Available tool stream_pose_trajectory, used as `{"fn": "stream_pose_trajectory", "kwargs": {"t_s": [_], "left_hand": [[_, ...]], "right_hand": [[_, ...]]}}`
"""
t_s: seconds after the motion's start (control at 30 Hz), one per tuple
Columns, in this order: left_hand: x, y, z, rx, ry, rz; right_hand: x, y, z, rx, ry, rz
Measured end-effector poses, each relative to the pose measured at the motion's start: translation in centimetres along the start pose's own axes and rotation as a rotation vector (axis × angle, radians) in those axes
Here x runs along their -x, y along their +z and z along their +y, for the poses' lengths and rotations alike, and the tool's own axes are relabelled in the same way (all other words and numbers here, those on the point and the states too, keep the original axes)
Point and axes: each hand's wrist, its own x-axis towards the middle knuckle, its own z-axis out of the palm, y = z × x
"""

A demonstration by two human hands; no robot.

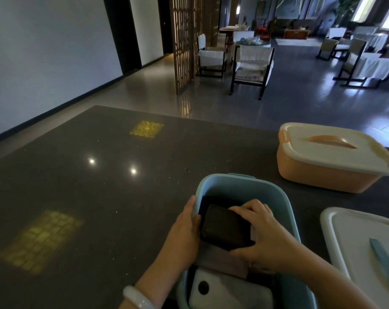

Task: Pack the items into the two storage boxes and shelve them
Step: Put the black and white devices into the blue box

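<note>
packing step in hand: a black flat item is held inside the open blue box on the desk, right hand grip clamped on it, left hand curled over the box rim. orange box is judged already lidded. next, release and fitting of the white lid are called for.
</note>
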Motion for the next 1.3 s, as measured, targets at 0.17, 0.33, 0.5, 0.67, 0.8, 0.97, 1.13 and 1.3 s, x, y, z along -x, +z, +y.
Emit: {"fn": "stream_pose_trajectory", "kwargs": {"t_s": [0.17,0.33,0.5,0.67,0.8,0.97,1.13,1.3], "left_hand": [[-0.1,0.2,-1.0,0.057,0.010,0.030],[0.0,0.2,-1.2,0.060,0.063,0.050],[0.2,0.4,-1.1,0.073,0.065,0.048],[0.1,0.4,-1.3,0.082,0.064,0.054],[0.0,0.4,-1.4,0.066,0.047,0.059],[-0.1,0.4,-1.2,0.043,0.040,0.057],[0.0,0.4,-1.2,0.038,0.043,0.055],[0.1,0.4,-1.1,0.052,0.040,0.047]], "right_hand": [[-0.2,1.6,0.4,0.031,-0.004,-0.012],[-0.1,3.0,1.1,0.076,0.002,-0.072],[0.2,4.1,0.9,0.115,-0.009,-0.051],[0.4,4.2,0.9,0.124,0.001,0.004],[0.5,4.4,1.1,0.123,-0.007,0.036],[0.7,4.3,1.5,0.075,0.011,0.029],[0.2,4.1,1.4,0.095,-0.034,0.031],[0.1,4.2,1.1,0.104,-0.071,0.034]]}}
